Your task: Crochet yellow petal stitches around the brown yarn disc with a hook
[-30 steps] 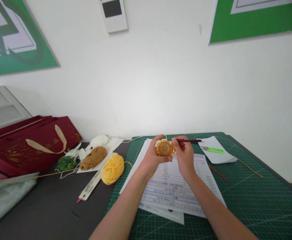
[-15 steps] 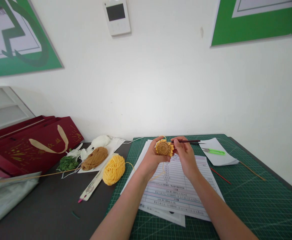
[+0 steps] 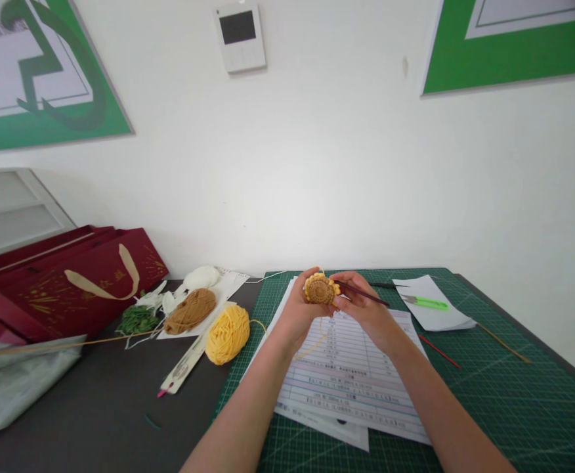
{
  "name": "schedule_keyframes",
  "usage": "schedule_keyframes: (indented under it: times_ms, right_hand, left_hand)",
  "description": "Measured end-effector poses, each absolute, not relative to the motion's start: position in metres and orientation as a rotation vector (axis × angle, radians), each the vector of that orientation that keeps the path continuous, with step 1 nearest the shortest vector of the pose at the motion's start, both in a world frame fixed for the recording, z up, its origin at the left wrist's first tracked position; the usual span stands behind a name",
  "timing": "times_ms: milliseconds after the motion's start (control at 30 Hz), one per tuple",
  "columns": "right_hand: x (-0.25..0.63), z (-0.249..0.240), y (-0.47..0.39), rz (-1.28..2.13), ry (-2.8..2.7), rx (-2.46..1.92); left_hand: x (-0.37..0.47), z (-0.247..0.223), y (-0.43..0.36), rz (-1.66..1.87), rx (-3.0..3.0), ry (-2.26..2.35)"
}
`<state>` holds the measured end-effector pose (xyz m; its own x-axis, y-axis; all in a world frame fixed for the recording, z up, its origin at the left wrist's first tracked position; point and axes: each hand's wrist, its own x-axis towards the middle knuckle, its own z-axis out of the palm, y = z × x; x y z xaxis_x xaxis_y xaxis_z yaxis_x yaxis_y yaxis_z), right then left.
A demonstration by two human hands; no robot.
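Green cutting mat on a dark tabletop; a dark red bag lies at far left against the wall. Printed sheets cover the mat's middle. Above them, the left hand grips a round crocheted piece, and the right hand pinches a slender dark hook, fingers narrow. A yellow yarn ball sits just beside the mat's left edge. Green-handled snips rest on white paper at right. The crocheted piece, brown-centred with a yellow edge, is between the hands; the hook meets its right side.
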<state>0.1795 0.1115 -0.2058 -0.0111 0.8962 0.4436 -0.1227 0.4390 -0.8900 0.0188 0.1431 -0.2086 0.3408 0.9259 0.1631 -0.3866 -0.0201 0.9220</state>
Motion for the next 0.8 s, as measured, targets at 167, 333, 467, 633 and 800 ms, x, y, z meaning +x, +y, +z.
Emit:
schedule_keyframes:
  times_ms: [167, 333, 467, 633, 800]
  right_hand:
    - [0.179, -0.204, 0.111, 0.987, -1.324, -0.767]
    - [0.179, -0.207, 0.112, 1.007, -1.305, -0.785]
    - [0.181, -0.210, 0.114, 1.003, -1.303, -0.803]
    - [0.180, -0.212, 0.115, 0.977, -1.282, -0.830]
    - [0.179, -0.215, 0.117, 0.948, -1.276, -0.829]
  left_hand:
    - [0.019, -0.209, 0.143, 1.154, 1.159, 0.611]
    - [0.020, -0.208, 0.141, 1.153, 1.185, 0.624]
    - [0.020, -0.203, 0.138, 1.142, 1.210, 0.651]
    - [0.019, -0.195, 0.132, 1.155, 1.253, 0.674]
    - [0.019, -0.189, 0.127, 1.158, 1.292, 0.671]
